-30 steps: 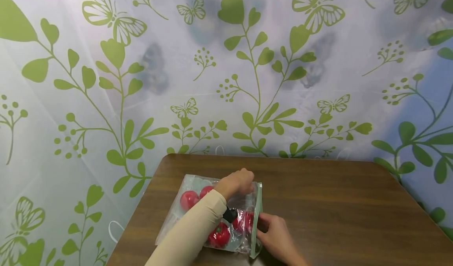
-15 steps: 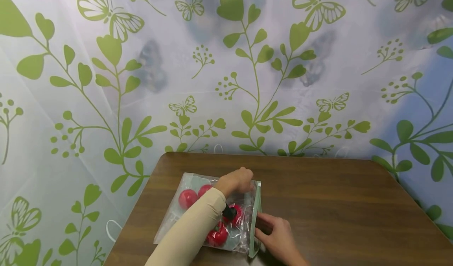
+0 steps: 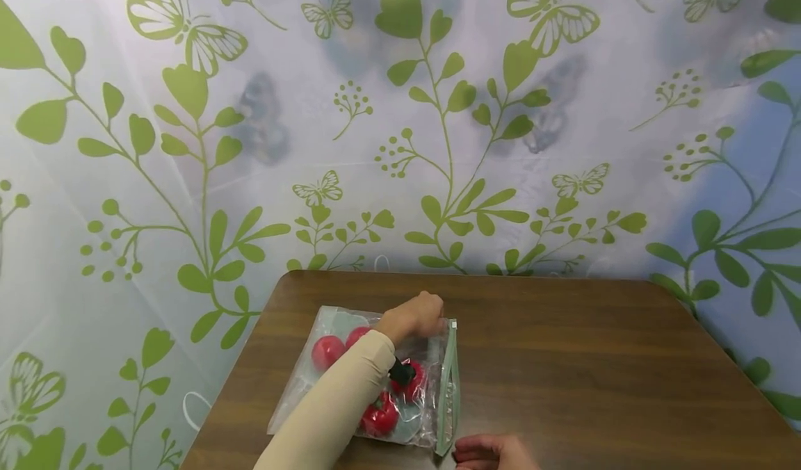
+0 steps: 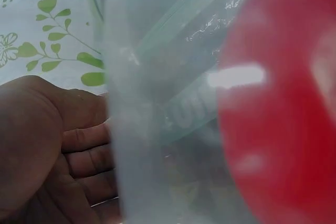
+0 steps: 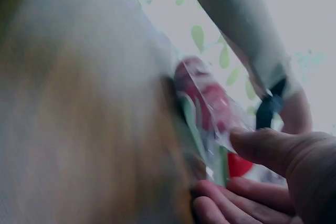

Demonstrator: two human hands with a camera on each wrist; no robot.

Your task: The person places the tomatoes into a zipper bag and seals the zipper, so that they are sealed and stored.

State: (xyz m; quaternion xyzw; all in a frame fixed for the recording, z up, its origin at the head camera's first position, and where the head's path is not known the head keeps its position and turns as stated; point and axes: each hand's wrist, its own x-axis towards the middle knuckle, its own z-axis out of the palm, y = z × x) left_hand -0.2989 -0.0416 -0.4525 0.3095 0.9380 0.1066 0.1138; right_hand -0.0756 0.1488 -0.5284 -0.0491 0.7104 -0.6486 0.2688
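Note:
A clear zip bag [image 3: 400, 435] with a pale green zip strip [image 3: 448, 400] lies flat on the wooden table, its opening facing right. Inside are several red, tomato-like fruits [image 3: 380, 416], some with green tops. My left hand [image 3: 414, 315] reaches across the bag and grips its far edge by the zip. In the left wrist view, that hand's fingers [image 4: 89, 156] curl behind the plastic, and a big red fruit [image 4: 283, 103] shows through it. My right hand [image 3: 494, 452] is off the bag, beside the strip's near corner, fingers loosely bent and holding nothing.
The brown table [image 3: 594, 366] stretches to the right of the bag. Behind it hangs a pale curtain [image 3: 350, 129] with green leaves and butterflies. A small dark device [image 3: 400, 373] is strapped at my left wrist, over the bag.
My right hand has let go of the zip strip's near part and moved down toward me. The strip's near part stands more open. My left hand stays at the far edge.

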